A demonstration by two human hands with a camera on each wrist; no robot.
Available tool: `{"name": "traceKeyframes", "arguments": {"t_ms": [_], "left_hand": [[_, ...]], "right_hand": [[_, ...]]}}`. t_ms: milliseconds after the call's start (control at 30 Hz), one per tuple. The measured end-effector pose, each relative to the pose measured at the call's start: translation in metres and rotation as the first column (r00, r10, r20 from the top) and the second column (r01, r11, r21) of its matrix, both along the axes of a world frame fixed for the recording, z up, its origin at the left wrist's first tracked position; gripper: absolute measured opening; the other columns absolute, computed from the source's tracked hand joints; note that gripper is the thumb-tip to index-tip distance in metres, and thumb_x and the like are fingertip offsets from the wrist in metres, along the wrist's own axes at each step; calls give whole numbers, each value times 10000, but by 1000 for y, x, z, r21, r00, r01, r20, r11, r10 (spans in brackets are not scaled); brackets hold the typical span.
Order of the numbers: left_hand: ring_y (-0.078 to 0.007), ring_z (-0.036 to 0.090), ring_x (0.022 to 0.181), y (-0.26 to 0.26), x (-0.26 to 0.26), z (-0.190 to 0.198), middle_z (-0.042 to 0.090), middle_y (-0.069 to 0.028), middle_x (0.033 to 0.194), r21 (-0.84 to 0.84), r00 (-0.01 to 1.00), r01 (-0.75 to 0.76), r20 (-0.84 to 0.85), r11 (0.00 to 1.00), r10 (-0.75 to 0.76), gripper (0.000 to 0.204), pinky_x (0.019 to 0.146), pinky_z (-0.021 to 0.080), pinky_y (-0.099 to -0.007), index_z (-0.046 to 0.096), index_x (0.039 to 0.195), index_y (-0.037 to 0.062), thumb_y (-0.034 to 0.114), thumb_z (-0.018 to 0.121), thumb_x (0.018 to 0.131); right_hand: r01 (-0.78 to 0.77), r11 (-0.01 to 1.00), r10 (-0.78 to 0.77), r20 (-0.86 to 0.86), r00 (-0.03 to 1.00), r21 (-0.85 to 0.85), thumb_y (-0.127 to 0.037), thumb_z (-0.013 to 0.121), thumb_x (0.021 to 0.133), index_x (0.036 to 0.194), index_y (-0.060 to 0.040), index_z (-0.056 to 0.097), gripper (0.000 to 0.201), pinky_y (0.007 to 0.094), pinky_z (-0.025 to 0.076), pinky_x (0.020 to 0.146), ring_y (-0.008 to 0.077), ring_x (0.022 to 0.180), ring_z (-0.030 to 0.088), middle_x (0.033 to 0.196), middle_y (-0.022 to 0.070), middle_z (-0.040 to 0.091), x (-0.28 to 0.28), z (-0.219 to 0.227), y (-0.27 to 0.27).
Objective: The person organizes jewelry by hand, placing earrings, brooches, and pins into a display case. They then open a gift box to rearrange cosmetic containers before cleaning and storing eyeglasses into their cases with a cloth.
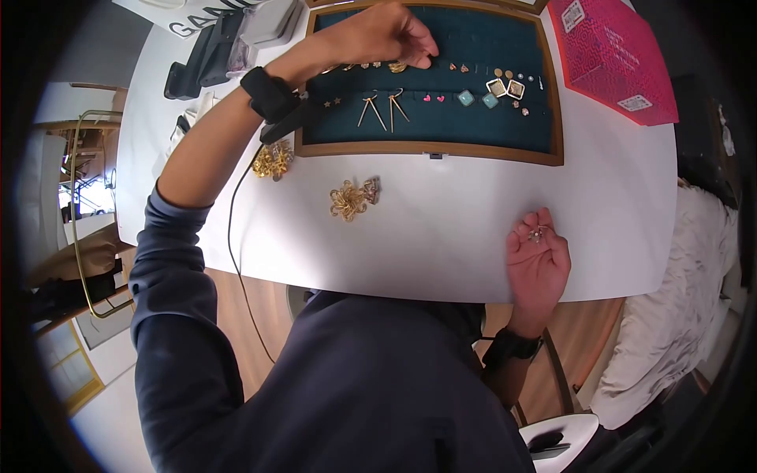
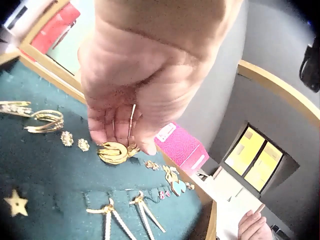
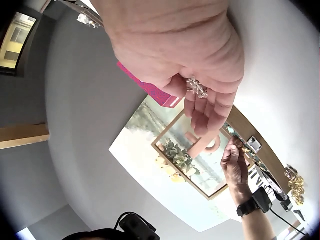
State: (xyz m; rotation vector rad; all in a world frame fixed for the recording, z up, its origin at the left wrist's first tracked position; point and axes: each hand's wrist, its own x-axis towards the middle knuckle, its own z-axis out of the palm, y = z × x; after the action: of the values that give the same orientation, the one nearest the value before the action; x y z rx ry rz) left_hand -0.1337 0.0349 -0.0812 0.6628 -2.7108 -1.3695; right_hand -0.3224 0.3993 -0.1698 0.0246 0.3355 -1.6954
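Note:
My left hand (image 1: pixel 398 38) reaches over the teal-lined wooden jewelry box (image 1: pixel 505 158). In the left wrist view its thumb and fingers pinch a small gold earring (image 2: pixel 133 149) with a thin wire, right beside a gold hoop earring (image 2: pixel 113 154) on the lining. Palm up near the table's front edge, my right hand (image 1: pixel 538 260) holds small silvery earrings (image 3: pixel 196 87) in its curled fingers. Rows of earrings line the box, among them long gold bar earrings (image 1: pixel 371 110), pink heart studs (image 1: pixel 440 98) and turquoise square earrings (image 1: pixel 465 98).
On the white table (image 1: pixel 441 236) in front of the box lie a gold jewelry cluster (image 1: pixel 347 201) and another gold pile (image 1: pixel 272 160). A pink box (image 1: pixel 615 63) stands to the right. Dark cases (image 1: pixel 213 55) are at the back left. A black cable (image 1: pixel 233 229) hangs from the left wrist.

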Motion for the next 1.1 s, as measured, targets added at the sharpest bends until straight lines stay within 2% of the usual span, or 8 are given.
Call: {"name": "traceKeyframes", "arguments": {"t_ms": [200, 300, 400, 600, 700, 900, 1000, 1100], "left_hand": [[-85, 624, 647, 8, -1, 3, 696, -27, 735, 43, 993, -121, 1, 992, 121, 98, 582, 504, -254, 731, 974, -52, -14, 765, 891], [-85, 648, 669, -6, -4, -32, 725, -29, 775, 192, 942, -240, -189, 952, 276, 96, 588, 511, -240, 731, 932, -49, -16, 794, 868], [-85, 658, 682, -9, -8, -39, 735, -27, 790, 143, 933, -292, -174, 946, 315, 124, 594, 518, -230, 730, 907, -51, 2, 826, 847], [-80, 644, 654, 1, -11, -22, 724, -22, 757, 262, 933, -331, -53, 907, 356, 149, 573, 510, -239, 745, 903, -42, 17, 854, 821], [-80, 637, 637, -1, -15, -27, 740, -40, 771, 148, 953, -263, -116, 953, 281, 163, 567, 506, -240, 744, 901, -48, 29, 860, 817], [-76, 636, 649, 10, -13, -18, 773, -80, 822, 175, 976, -175, -100, 969, 194, 159, 578, 514, -236, 751, 934, -60, 52, 831, 854], [-73, 639, 675, 4, -11, -12, 765, -65, 839, 11, 993, -64, -95, 998, 65, 168, 605, 534, -245, 742, 976, -74, 64, 795, 895], [-71, 643, 721, -3, -5, -20, 752, -48, 866, 241, 958, -240, -97, 940, 270, 181, 634, 549, -254, 734, 1006, -75, 82, 772, 923]], "right_hand": [[-4, 1000, 4, 2, 1000, -10, -125, 446, 1027, 1313, 31, 605, 363, 433, 529, 995, 307, 1093, 630, 1214, 193, 662, 0, 0, 0], [-1, 1000, 1, -2, 1000, -15, -125, 441, 1028, 1312, 31, 603, 363, 434, 531, 995, 309, 1093, 630, 1214, 196, 661, 0, -1, 0], [-4, 1000, 4, -8, 1000, -16, -124, 437, 1028, 1310, 32, 603, 363, 435, 535, 995, 310, 1092, 630, 1212, 198, 659, 0, 0, -1], [-5, 1000, 5, -9, 1000, -20, -120, 433, 1026, 1312, 32, 602, 365, 435, 536, 994, 311, 1097, 627, 1216, 198, 655, 0, 0, -1], [-7, 1000, 7, -5, 1000, -18, -119, 434, 1026, 1315, 31, 603, 367, 435, 534, 995, 311, 1098, 626, 1217, 197, 654, 0, 0, -1], [-8, 1000, 8, 4, 1000, -13, -120, 440, 1024, 1318, 31, 604, 369, 434, 528, 998, 311, 1096, 625, 1213, 196, 655, -1, -1, 0], [-6, 1000, 6, 7, 1000, -10, -118, 442, 1021, 1314, 32, 604, 366, 434, 526, 996, 311, 1091, 625, 1212, 196, 654, -1, -1, 0], [-5, 1000, 5, 9, 1000, -5, -116, 443, 1019, 1309, 33, 602, 363, 435, 525, 995, 310, 1086, 624, 1210, 197, 654, -1, 0, -1]]}}
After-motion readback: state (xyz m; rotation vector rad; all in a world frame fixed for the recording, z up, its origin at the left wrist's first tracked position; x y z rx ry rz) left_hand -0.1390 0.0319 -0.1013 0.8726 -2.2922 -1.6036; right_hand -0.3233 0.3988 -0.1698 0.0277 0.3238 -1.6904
